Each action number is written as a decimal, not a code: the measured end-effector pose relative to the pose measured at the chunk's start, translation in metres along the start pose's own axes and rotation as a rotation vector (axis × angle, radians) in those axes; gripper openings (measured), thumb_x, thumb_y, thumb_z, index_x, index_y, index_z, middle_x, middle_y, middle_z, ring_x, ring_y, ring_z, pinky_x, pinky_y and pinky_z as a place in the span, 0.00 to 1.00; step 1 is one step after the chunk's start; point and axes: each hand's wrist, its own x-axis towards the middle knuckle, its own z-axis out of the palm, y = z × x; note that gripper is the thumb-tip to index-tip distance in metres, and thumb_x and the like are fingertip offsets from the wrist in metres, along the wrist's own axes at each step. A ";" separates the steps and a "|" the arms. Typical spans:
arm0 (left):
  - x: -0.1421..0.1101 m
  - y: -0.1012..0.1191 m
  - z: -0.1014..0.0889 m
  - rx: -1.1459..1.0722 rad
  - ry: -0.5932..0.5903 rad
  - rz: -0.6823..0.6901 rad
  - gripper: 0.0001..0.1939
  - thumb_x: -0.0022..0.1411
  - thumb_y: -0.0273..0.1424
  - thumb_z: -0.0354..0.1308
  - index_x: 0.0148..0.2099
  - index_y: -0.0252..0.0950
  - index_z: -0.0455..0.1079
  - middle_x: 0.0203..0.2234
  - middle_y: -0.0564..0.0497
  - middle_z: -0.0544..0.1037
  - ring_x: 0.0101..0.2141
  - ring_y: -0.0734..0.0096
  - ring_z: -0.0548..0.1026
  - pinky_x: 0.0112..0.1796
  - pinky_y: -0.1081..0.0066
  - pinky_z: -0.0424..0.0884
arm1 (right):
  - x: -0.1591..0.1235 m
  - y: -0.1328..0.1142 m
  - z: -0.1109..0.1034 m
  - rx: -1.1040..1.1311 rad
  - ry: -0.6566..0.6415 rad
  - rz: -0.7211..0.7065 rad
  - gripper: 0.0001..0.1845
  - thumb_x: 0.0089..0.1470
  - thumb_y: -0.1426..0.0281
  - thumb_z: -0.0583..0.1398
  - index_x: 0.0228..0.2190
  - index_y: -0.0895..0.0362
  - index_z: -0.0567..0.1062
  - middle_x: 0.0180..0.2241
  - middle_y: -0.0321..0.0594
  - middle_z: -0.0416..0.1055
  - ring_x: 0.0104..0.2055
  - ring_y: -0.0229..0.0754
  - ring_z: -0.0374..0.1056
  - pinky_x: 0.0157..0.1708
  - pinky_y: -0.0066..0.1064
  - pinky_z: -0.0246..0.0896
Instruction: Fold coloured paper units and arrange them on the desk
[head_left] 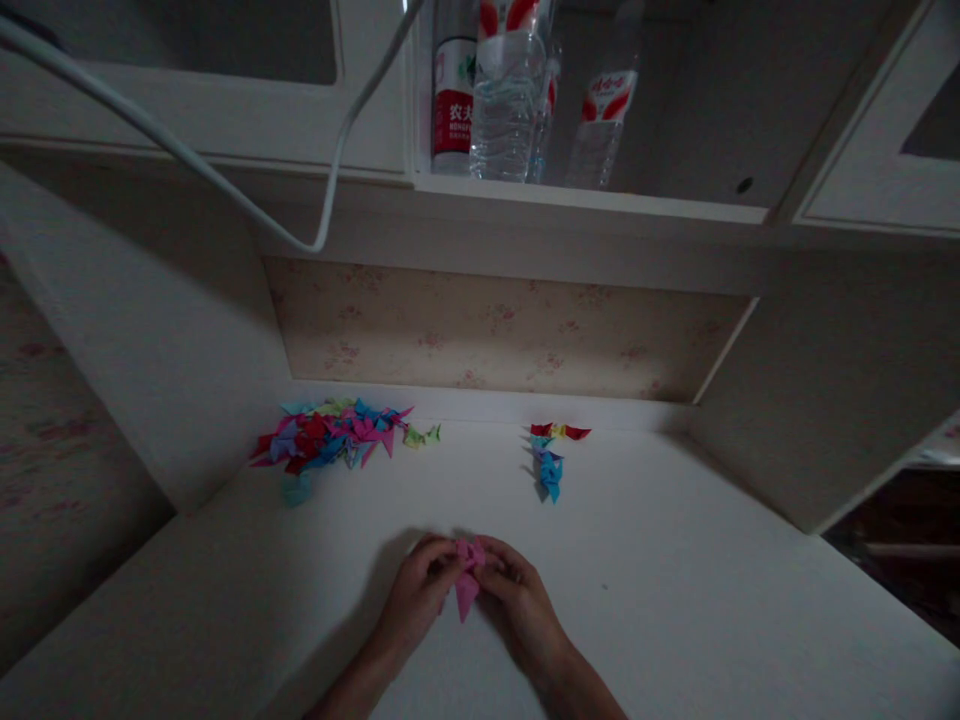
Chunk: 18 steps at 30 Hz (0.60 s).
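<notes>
A pink origami crane is pinched between my two hands over the white tabletop, one point of the folded paper hanging toward me. My left hand grips its left side with thumb and fingers. On the other side, my right hand holds it the same way. Fingertips cover part of the folds. Farther back, a small row of folded paper cranes in blue, purple, yellow and red stands right of centre. A heap of many-coloured paper cranes lies at the back left.
The white table meets a low back ledge under flowered wallpaper. Side panels stand left and right. Overhead, a shelf holds several plastic bottles and a red-labelled can. A pale cable hangs across the upper left.
</notes>
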 end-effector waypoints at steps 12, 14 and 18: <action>0.004 0.007 -0.014 0.048 0.087 -0.111 0.25 0.51 0.49 0.59 0.39 0.31 0.76 0.14 0.55 0.68 0.17 0.75 0.64 0.17 0.77 0.57 | 0.003 0.007 0.002 0.012 0.102 -0.062 0.16 0.45 0.71 0.65 0.39 0.58 0.72 0.22 0.32 0.69 0.22 0.34 0.61 0.24 0.27 0.54; 0.002 0.012 -0.016 0.081 0.119 -0.114 0.26 0.51 0.49 0.59 0.39 0.31 0.76 0.15 0.54 0.70 0.18 0.73 0.66 0.18 0.77 0.59 | 0.003 0.013 0.000 -0.080 0.120 -0.078 0.17 0.45 0.70 0.64 0.39 0.56 0.70 0.20 0.29 0.67 0.20 0.34 0.59 0.22 0.26 0.52; -0.001 0.017 -0.020 0.126 0.185 -0.109 0.26 0.50 0.50 0.59 0.40 0.32 0.75 0.15 0.54 0.72 0.19 0.72 0.68 0.19 0.76 0.61 | -0.008 0.014 0.007 -0.597 0.012 -0.206 0.05 0.51 0.72 0.57 0.32 0.55 0.73 0.23 0.32 0.68 0.24 0.35 0.61 0.25 0.25 0.54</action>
